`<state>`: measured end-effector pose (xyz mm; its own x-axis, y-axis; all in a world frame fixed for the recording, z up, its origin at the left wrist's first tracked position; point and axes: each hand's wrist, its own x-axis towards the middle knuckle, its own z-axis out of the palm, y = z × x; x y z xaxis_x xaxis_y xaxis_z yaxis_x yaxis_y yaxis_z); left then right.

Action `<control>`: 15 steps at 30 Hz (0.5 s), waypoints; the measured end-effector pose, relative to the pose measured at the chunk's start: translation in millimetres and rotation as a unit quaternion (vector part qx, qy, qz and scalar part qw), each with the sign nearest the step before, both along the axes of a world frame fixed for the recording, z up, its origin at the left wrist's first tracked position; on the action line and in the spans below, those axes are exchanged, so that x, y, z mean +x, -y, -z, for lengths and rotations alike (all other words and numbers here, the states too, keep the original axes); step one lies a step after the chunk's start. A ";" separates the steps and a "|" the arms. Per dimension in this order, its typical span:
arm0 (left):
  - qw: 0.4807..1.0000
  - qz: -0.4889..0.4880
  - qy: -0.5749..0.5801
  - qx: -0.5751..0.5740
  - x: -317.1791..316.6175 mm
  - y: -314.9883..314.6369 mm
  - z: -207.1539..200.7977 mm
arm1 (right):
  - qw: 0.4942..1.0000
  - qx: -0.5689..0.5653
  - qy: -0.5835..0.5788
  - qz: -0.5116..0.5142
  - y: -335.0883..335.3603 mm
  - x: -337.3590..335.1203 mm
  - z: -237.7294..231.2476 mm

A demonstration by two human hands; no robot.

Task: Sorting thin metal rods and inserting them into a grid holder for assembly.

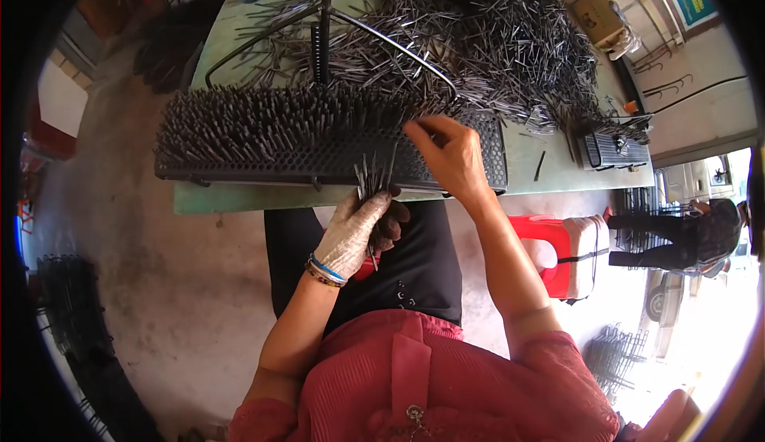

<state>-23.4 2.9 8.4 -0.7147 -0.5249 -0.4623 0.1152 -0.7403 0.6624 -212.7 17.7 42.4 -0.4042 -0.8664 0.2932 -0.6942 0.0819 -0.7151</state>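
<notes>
Pins point(373, 180) stand bunched in my gloved left hand point(356, 231), fist closed round their lower ends with the tips fanning up toward twelve o'clock, just at the near edge of the black holed rack point(335, 159); my bare right hand point(450, 155) sits at one o'clock from that bunch, fingertips pinched together on the rack top, though whether a pin is between them I cannot tell; the rack's left half, toward nine o'clock, bristles with upright pins already, and the right end under my right hand shows bare holes; a loose heap of pins point(478, 35) lies across the green table point(558, 159) at twelve to one o'clock; to do this well, I judge, I should keep the bundle close beside the working hand, draw one pin at a time, and seat each one straight.
</notes>
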 end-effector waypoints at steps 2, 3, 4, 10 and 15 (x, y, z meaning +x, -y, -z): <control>0.999 0.004 -0.008 -0.040 -0.2 0.0 -4.2 | 0.992 0.070 0.073 -0.075 -9.5 4.1 -2.6; 0.999 0.004 -0.006 -0.040 0.2 0.7 -6.6 | 0.992 0.070 0.074 -0.075 -10.5 4.3 -0.7; 0.998 0.022 -0.015 -0.050 0.0 1.6 -9.6 | 0.974 0.117 0.167 -0.099 -11.2 4.0 0.2; 0.999 0.019 -0.014 -0.047 0.7 0.2 -3.5 | 0.934 0.201 0.268 -0.124 -9.8 4.1 -2.7; 0.997 -0.041 -0.058 -0.007 2.2 0.8 7.2 | 0.968 0.031 0.246 -0.030 -1.0 4.0 -16.9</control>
<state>-21.2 2.0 1.1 -0.7176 -0.5887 -0.3721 0.2505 -0.7167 0.6508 -208.7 18.7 59.2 -0.4303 -0.9024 0.0240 -0.2751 0.1058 -0.9556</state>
